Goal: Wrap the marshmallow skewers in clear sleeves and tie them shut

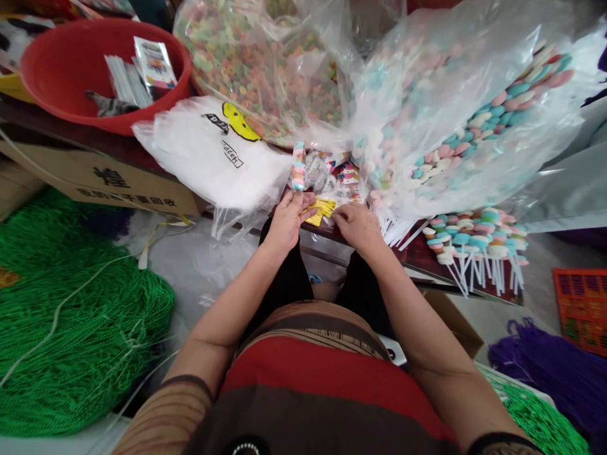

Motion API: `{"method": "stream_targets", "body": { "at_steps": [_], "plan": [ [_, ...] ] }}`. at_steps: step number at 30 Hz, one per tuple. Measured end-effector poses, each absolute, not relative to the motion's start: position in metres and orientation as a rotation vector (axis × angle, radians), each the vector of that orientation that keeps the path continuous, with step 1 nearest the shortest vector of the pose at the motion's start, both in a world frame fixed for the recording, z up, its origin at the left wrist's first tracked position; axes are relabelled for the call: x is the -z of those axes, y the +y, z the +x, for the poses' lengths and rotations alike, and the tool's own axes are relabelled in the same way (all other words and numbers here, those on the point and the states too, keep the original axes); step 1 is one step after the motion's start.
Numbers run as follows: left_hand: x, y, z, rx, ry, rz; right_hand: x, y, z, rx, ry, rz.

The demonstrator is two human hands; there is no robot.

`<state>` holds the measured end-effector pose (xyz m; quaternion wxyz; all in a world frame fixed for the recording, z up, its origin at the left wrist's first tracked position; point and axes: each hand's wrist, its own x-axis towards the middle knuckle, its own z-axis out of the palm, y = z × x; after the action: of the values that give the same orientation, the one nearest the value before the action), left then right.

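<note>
My left hand is closed round the lower end of a wrapped candy stick with pink, white and blue pieces, which points away from me. Beside its fingers lies a bunch of yellow twist ties at the table edge. My right hand is at the right end of these ties, its thumb and fingers pinched together; whether a tie is between them is too small to tell. Just beyond the hands are small printed clear wrappers.
Big clear bags of gummy rings and coloured candies stand behind. White plastic bags and a red basin are left. Candy sticks lie right. Green cords fill the lower left.
</note>
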<state>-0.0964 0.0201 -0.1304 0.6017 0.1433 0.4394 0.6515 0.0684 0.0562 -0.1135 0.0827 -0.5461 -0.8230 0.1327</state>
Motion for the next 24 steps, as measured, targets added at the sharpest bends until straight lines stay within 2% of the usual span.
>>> {"method": "stream_targets", "body": {
  "at_steps": [10,19,24],
  "plan": [
    [0.13,0.019,-0.093,-1.52,1.059,0.347,0.117,0.068,0.078,-0.696,-2.213,-1.676],
    [0.13,0.032,-0.095,-1.512,1.082,0.387,0.108,0.063,0.069,-0.342,-2.373,-1.705],
    [0.127,0.033,-0.095,-1.512,1.093,0.405,0.107,0.07,0.082,-0.481,-2.246,-1.607]
  ]
}}
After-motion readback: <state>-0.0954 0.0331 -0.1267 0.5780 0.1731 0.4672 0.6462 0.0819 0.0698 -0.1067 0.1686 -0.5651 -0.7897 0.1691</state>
